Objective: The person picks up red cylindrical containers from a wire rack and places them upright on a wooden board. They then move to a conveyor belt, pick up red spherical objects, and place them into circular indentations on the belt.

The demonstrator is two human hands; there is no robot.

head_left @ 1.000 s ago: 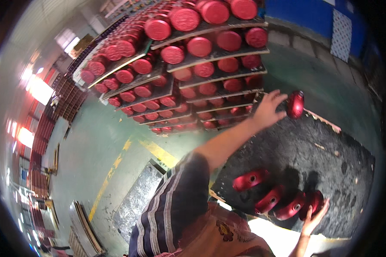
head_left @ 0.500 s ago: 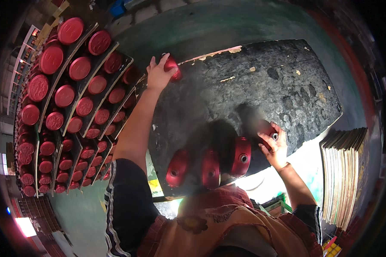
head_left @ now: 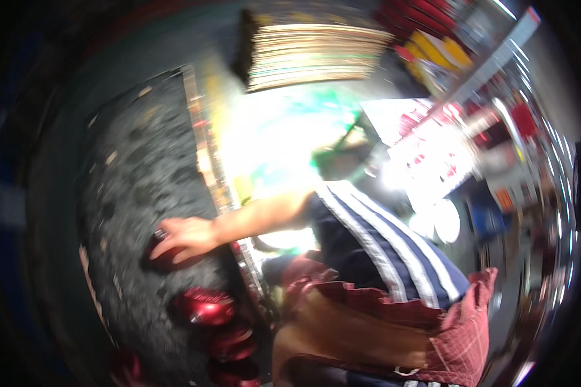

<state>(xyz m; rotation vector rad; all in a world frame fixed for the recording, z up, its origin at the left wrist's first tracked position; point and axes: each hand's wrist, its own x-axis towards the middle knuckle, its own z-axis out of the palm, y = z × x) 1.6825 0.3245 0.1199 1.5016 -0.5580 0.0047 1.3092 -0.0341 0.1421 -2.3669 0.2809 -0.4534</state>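
Note:
My right hand [head_left: 186,238] reaches over the dark, worn tabletop [head_left: 132,193] with its fingers curled round a glossy red bottle [head_left: 166,258], which is mostly hidden beneath the hand. A small shiny neck ring shows by the fingertips. Close by, nearer my apron, another red rounded bottle [head_left: 206,306] lies on the tabletop. Two more red bottles follow in a row, one [head_left: 232,344] behind the other [head_left: 237,373], both blurred. At the lower edge a dim red shape [head_left: 126,366] is too smeared to make out. My left hand is out of view.
A stack of thin boards [head_left: 316,57] stands beyond the table's edge, with strong glare on the floor between. To the right, a white surface [head_left: 426,164] carries small red things. A slanting pale bar [head_left: 487,64] crosses the upper right.
The view has swung sharply to the right and blurred. My left hand and the rack of red bottles have left the picture. My right hand remains on its red bottle.

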